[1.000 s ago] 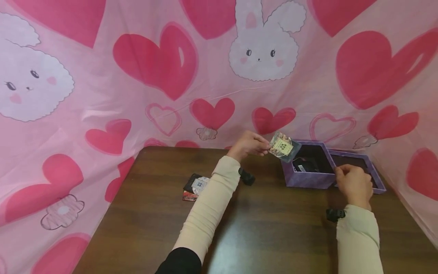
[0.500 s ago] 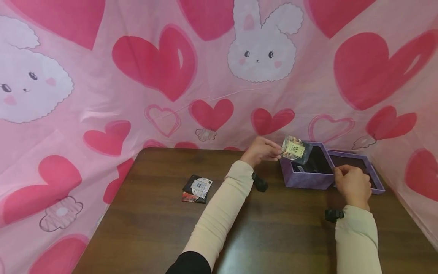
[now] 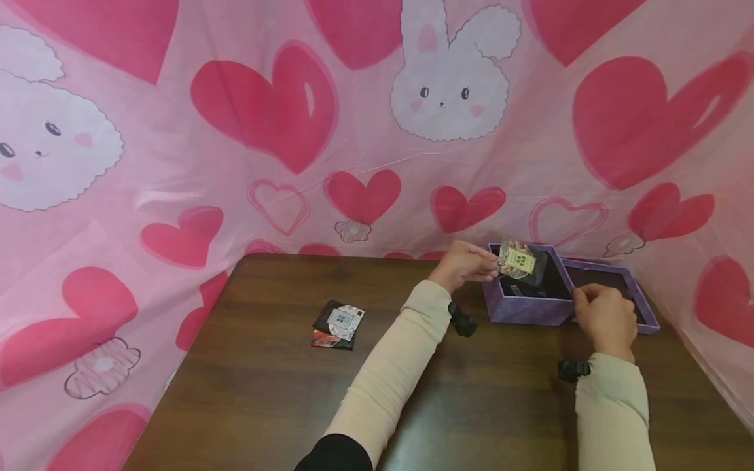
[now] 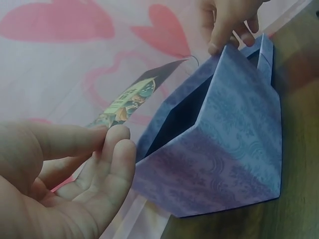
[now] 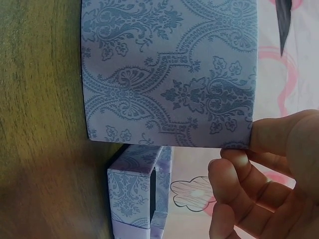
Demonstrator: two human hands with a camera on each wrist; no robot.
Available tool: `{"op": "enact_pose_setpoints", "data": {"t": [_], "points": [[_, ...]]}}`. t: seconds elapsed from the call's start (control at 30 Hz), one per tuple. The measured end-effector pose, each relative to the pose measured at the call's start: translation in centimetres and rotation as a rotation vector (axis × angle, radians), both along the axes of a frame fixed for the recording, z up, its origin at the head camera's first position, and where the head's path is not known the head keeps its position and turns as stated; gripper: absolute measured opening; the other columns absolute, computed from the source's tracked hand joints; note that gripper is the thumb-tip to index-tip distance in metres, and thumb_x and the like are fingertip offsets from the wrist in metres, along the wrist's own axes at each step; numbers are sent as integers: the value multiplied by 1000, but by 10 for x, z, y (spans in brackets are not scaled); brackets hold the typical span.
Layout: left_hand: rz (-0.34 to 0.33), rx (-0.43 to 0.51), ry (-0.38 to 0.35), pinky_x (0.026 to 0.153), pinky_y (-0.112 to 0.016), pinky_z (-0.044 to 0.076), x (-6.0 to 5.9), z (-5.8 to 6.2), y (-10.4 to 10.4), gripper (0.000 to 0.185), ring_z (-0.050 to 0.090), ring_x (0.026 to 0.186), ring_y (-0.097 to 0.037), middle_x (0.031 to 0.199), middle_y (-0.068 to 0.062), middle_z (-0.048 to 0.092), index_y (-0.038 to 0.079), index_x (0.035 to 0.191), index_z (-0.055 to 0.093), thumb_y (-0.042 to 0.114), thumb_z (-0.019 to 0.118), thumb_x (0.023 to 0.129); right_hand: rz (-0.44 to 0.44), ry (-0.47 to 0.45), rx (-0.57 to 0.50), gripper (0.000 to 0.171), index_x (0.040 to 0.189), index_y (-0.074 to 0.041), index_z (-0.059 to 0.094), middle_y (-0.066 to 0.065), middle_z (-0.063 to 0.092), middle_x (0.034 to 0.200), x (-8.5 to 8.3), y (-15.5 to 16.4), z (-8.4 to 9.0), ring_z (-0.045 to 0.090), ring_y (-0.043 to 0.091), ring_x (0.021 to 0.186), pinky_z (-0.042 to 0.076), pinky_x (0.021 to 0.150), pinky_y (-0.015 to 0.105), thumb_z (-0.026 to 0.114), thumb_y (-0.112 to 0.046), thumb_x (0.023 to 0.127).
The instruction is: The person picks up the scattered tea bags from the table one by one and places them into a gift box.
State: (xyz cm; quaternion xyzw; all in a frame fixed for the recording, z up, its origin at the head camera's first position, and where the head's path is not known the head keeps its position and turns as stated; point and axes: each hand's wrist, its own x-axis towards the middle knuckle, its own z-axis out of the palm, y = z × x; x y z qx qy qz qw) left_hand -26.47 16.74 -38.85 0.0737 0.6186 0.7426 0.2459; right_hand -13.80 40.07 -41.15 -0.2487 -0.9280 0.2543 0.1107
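Note:
A purple patterned box (image 3: 524, 311) stands open at the table's far right. My left hand (image 3: 493, 265) pinches a small clear snack packet (image 3: 518, 261) by its edge and holds it just above the box opening. In the left wrist view the packet (image 4: 132, 99) tilts toward the box (image 4: 234, 149), which is dark inside. My right hand (image 3: 582, 297) pinches the box's near right corner; the right wrist view shows its thumb (image 5: 279, 134) against the box wall (image 5: 169, 74). Some dark contents lie inside the box, mostly hidden.
The box's purple lid (image 3: 645, 319) lies upturned right behind the box. Two or three small packets (image 3: 338, 324) lie stacked left of centre on the brown table (image 3: 265, 392). A pink heart-and-bunny cloth (image 3: 353, 131) walls in the table's back and sides.
My left hand has carried the packet rightward and lower, from left of the box to over its opening. The right hand keeps its hold on the box corner.

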Motion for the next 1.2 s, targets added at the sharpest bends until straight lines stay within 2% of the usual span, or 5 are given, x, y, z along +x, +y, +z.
{"op": "enact_pose_setpoints", "data": {"t": [0.23,0.43,0.77,0.93,1.2], "points": [[30,21,-6,75,-45,60,6,-2,7,10,67,61,-21,74,-18,71,-11,92,75,-15,69,85,3,-6,-2,41,119,-1,69,31,62,120,-1,-2,-2,50,61,105,44,69,65,50,-34,103],[38,-24,10,76,-46,60,9,-10,9,14,73,79,-35,81,-18,73,-13,99,74,-12,73,85,-1,-1,2,41,119,-1,68,32,60,123,0,-3,-2,50,63,105,44,70,66,51,-34,102],[-63,-83,77,81,-50,58,4,-8,-15,19,72,75,-28,81,-13,73,-13,104,72,-8,75,85,12,18,14,41,117,0,69,32,61,120,1,-2,1,51,62,103,44,68,66,50,-33,102],[-74,-93,74,82,-50,58,2,-10,-27,22,72,90,-40,87,-17,74,-15,108,70,-9,73,86,8,17,16,40,116,-1,69,31,62,119,1,-1,-1,51,61,103,43,69,66,50,-33,102],[-73,-97,93,82,-49,59,-5,-10,-50,17,73,83,-34,90,-17,74,-10,103,74,-7,74,86,13,12,16,41,117,0,69,32,61,120,0,2,-1,50,62,104,43,70,66,50,-34,103]]}}
